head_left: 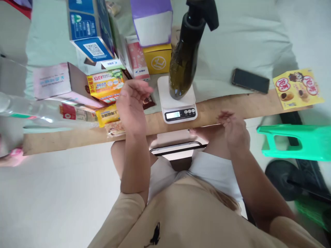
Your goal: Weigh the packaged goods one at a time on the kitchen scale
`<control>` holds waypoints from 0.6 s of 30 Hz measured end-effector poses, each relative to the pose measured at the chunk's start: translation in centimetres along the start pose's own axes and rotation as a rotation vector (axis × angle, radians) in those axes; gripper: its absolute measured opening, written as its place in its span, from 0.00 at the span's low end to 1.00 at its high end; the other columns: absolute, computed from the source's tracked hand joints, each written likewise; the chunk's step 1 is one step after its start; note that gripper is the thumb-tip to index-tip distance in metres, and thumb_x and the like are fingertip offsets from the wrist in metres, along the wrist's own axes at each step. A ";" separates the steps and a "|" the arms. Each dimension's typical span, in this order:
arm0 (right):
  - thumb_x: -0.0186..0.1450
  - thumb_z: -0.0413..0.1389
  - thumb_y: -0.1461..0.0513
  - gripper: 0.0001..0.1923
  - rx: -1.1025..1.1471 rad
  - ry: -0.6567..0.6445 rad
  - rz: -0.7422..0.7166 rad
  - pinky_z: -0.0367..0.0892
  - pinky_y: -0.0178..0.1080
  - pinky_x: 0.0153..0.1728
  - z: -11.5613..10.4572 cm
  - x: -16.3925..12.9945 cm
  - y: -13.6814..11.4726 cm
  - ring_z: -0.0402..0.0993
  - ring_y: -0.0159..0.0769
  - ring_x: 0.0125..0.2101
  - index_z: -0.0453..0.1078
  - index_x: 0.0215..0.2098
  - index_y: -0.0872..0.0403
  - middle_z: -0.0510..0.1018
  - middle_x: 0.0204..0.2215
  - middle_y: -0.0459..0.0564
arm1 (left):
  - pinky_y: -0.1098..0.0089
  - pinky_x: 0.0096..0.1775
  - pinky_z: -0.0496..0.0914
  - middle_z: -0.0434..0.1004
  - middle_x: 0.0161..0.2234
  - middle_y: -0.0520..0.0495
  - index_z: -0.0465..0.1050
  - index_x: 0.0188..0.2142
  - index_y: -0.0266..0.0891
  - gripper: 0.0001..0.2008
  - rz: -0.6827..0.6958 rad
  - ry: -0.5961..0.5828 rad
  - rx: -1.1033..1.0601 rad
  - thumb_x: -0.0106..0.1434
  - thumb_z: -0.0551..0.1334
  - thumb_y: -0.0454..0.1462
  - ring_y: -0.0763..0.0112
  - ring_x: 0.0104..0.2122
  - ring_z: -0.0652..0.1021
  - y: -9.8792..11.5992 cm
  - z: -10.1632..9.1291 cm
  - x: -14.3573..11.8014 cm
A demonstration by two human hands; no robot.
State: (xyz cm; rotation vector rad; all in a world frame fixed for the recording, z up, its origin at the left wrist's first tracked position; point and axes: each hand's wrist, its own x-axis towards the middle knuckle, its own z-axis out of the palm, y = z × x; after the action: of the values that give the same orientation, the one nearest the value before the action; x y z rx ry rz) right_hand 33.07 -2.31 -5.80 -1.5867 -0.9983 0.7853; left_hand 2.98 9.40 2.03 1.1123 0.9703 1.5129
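Observation:
A dark green spray bottle [183, 62] with a black trigger head stands on a white digital kitchen scale [178, 109], whose small display is lit. My left hand [133, 100] hovers left of the scale, palm turned up and fingers loosely stretched, with nothing in it. Beneath and beside it lie an orange-and-yellow soap pack [106, 84] and a yellow packet [106, 115]. To the right of the scale, my right hand [234, 129] is held over the table's front edge, its fingers smeared by motion. No object shows in it.
Boxes in blue [90, 38], purple [152, 24], yellow [157, 60] and pink [59, 82] crowd the left and back. A clear plastic bottle [46, 110] lies at the left. Rightward are a phone [250, 81], a yellow snack bag [297, 88] and a green stool [310, 141].

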 end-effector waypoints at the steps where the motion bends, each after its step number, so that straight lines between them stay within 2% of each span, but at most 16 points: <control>1: 0.71 0.52 0.46 0.21 0.009 0.007 0.021 0.77 0.43 0.44 -0.5 -1.0 0.2 0.81 0.39 0.44 0.77 0.48 0.50 0.83 0.42 0.52 | 0.58 0.45 0.71 0.79 0.34 0.48 0.75 0.35 0.47 0.22 0.009 0.010 -0.021 0.69 0.53 0.58 0.62 0.39 0.78 0.3 0.2 0.0; 4: 0.69 0.55 0.48 0.19 -0.022 0.005 0.061 0.77 0.42 0.40 -1.4 -2.9 0.3 0.81 0.39 0.39 0.79 0.43 0.52 0.84 0.37 0.53 | 0.58 0.42 0.70 0.74 0.31 0.47 0.74 0.32 0.45 0.23 0.025 -0.002 -0.042 0.69 0.53 0.57 0.63 0.34 0.76 1.0 0.7 -0.2; 8: 0.68 0.55 0.46 0.20 -0.096 0.014 0.057 0.77 0.43 0.39 -1.5 -3.1 -0.2 0.82 0.41 0.37 0.79 0.38 0.52 0.85 0.36 0.54 | 0.58 0.40 0.69 0.73 0.29 0.47 0.72 0.30 0.46 0.24 -0.019 -0.051 -0.014 0.70 0.54 0.58 0.63 0.32 0.75 1.1 0.8 -0.6; 12: 0.69 0.55 0.44 0.22 -0.041 -0.010 0.006 0.78 0.45 0.39 0.2 -2.4 -0.7 0.82 0.42 0.38 0.80 0.39 0.51 0.85 0.36 0.54 | 0.59 0.35 0.65 0.72 0.25 0.47 0.74 0.29 0.44 0.25 -0.050 -0.062 -0.048 0.65 0.57 0.61 0.64 0.29 0.74 -0.2 0.9 -0.9; 15: 0.70 0.55 0.42 0.23 0.016 -0.055 -0.026 0.78 0.45 0.38 1.7 -2.2 -0.8 0.82 0.42 0.38 0.80 0.39 0.51 0.85 0.37 0.54 | 0.59 0.36 0.66 0.73 0.26 0.47 0.72 0.29 0.44 0.28 -0.040 -0.101 -0.028 0.66 0.56 0.64 0.65 0.30 0.74 -1.6 1.3 -1.0; 18: 0.69 0.56 0.42 0.24 0.112 -0.083 -0.015 0.79 0.44 0.38 2.4 -2.6 -0.5 0.82 0.41 0.37 0.80 0.40 0.51 0.85 0.36 0.53 | 0.58 0.38 0.68 0.75 0.27 0.46 0.74 0.30 0.45 0.28 -0.047 -0.163 0.047 0.66 0.57 0.65 0.63 0.30 0.75 -2.4 1.5 -1.6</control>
State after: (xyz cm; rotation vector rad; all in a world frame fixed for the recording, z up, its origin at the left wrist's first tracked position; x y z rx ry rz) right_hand 29.76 -3.54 -5.89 -1.4590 -1.0073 0.8880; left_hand 5.21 8.37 -0.15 1.2178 0.9169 1.3453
